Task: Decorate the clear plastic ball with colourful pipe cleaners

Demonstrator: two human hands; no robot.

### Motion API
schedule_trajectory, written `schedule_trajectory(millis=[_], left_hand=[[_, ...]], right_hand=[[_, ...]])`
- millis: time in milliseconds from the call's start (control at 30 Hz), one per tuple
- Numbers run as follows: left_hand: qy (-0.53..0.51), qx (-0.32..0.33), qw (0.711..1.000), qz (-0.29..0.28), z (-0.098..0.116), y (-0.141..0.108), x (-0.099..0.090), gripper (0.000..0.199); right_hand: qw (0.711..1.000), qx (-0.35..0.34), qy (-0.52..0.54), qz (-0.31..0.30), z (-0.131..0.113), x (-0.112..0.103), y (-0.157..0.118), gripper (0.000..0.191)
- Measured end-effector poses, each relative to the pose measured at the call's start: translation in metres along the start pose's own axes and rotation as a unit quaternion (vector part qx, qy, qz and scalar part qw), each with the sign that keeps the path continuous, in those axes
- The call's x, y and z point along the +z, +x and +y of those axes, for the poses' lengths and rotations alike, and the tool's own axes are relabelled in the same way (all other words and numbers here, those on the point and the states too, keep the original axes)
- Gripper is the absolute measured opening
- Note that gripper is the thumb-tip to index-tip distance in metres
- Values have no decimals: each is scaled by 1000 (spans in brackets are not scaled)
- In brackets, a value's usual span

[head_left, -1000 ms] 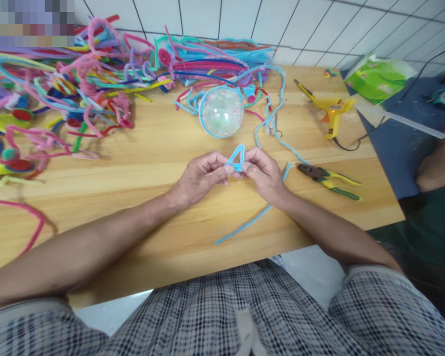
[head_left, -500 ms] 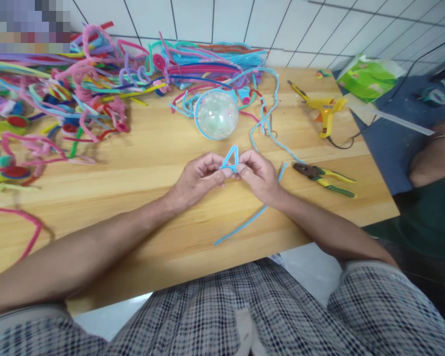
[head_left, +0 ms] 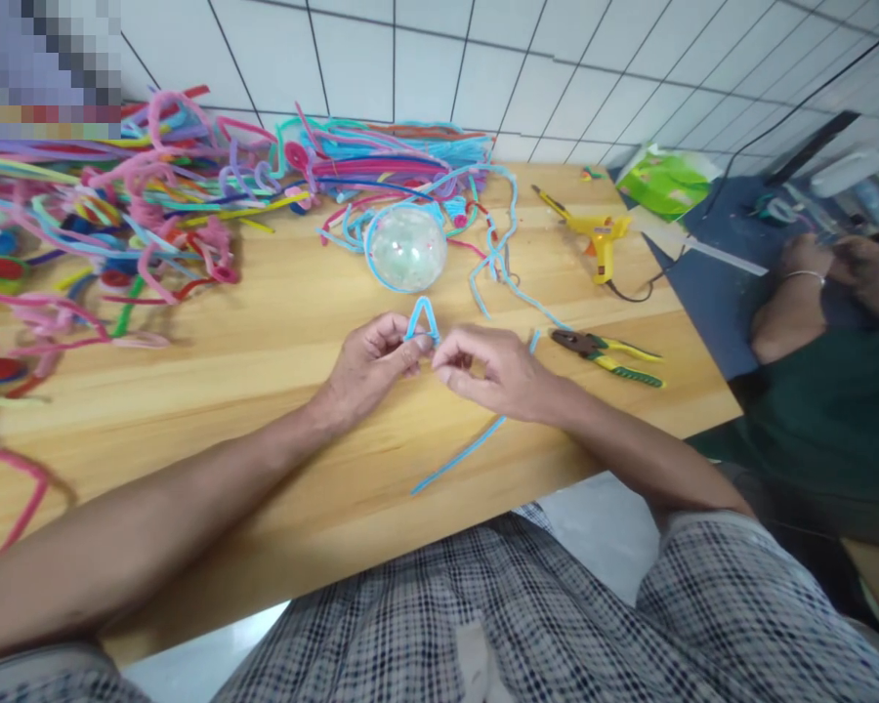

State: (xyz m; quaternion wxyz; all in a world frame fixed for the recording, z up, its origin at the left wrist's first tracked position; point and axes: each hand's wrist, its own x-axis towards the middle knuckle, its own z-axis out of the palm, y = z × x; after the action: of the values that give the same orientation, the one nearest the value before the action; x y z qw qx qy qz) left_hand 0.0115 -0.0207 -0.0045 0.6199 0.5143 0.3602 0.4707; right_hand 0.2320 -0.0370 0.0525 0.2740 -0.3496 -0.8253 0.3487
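Observation:
A small blue pipe-cleaner triangle (head_left: 425,314) stands point up between the thumb and fingers of my left hand (head_left: 376,363). Right beside its lower right corner, my right hand (head_left: 494,369) has thumb and fingertips drawn together; whatever lies between them is too small to make out. Just beyond the triangle sits a clear round ball (head_left: 408,249) with a blue pipe cleaner around its left side. A straight blue pipe cleaner (head_left: 458,457) passes beneath my right wrist on the wooden table (head_left: 278,508).
Pliers (head_left: 607,356) and a yellow glue gun (head_left: 599,239) with its cord lie to the right. Tangled pipe cleaners (head_left: 168,186) cover the back left. A green packet (head_left: 665,184) is at the far right corner. Another person's arm (head_left: 795,293) shows at right.
My right hand has turned and come off the triangle's right side, its fingers now curled at the lower corner. My left hand still holds the triangle. The camera view has shifted.

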Motion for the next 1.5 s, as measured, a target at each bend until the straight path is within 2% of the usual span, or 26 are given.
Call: schedule_trajectory(millis=[67, 167, 200, 267, 367, 467, 533, 633, 700, 767, 800, 867, 933, 1000, 1067, 1200, 1300, 1367, 1500], left_hand=[[3, -6, 1000, -1, 1, -1, 1, 46], [9, -12, 1000, 1, 1, -2, 1, 45], [9, -14, 1000, 0, 1, -2, 1, 45], [6, -17, 1000, -1, 1, -2, 1, 44], [3, -16, 1000, -4, 1, -3, 1, 44], [2, -16, 1000, -4, 1, -3, 0, 42], [4, -16, 1000, -1, 1, -3, 0, 41], [13, -10, 1000, -3, 0, -2, -1, 38], [19, -6, 1000, -6, 0, -1, -1, 37], [22, -7, 1000, -10, -1, -1, -1, 37], [23, -9, 1000, -10, -1, -1, -1, 38], [27, -13, 999, -14, -2, -1, -1, 38], [33, -15, 999, -19, -2, -1, -1, 38], [36, -14, 999, -23, -2, -1, -1, 38], [36, -13, 999, -24, -1, -1, -1, 37], [35, -16, 999, -22, 1, -1, -1, 35], [35, -16, 999, -23, 2, -1, -1, 32], [31, -9, 999, -24, 2, -1, 0, 30], [31, -2, 999, -24, 0, 0, -1, 29]], right_hand=[[994, -30, -56, -93, -12, -2, -6, 5], [966, -48, -155, -201, -21, 5, -16, 21], [954, -53, -186, -227, -20, 9, -20, 21], [935, -69, -232, -258, -15, 17, -25, 12], [928, -85, -254, -258, -4, 23, -30, 19], [943, -82, -234, -220, 2, 20, -31, 23], [957, -69, -205, -192, 5, 11, -29, 21], [974, -18, -190, -119, 14, -16, -21, 15], [974, 57, -218, -28, 28, -40, -11, 13], [951, 149, -258, 85, 47, -65, 0, 9], [935, 190, -277, 115, 57, -75, 5, 7], [903, 268, -316, 113, 75, -91, 10, 11], [882, 314, -346, 61, 87, -99, 11, 14], [876, 322, -358, 29, 94, -103, 9, 15], [886, 309, -341, 59, 97, -108, 8, 18], [914, 281, -182, 231, 100, -128, 11, 21], [910, 267, -8, 317, 100, -139, 16, 20], [907, 251, 83, 328, 98, -140, 18, 20], [903, 227, 204, 303, 91, -129, 17, 26]])
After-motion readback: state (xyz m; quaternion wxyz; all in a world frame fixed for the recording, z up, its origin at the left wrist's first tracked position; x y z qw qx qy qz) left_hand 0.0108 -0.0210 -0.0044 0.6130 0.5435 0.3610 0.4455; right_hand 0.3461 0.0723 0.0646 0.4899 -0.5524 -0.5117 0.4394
